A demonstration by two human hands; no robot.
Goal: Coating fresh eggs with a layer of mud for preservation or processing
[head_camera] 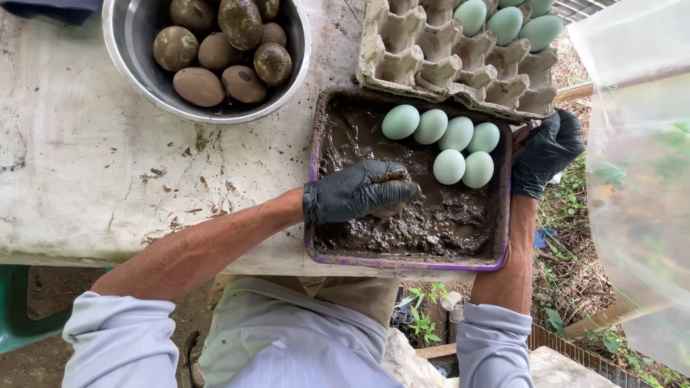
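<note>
A purple-rimmed tray [402,263] full of wet brown mud sits at the table's near edge. Several pale green eggs [445,140] lie in its far right part. My left hand [356,190], in a black glove, is curled over the mud in the middle of the tray, closed on a mud-covered egg [394,209] that mostly hides beneath the fingers. My right hand [546,151], also black-gloved, grips the tray's right edge.
A steel bowl [129,61] at the far left holds several mud-coated eggs [219,50]. A grey pulp egg carton [460,61] with a few pale green eggs [507,21] stands behind the tray. A clear plastic bag [640,179] hangs at right. The white table [93,172] is mud-smeared.
</note>
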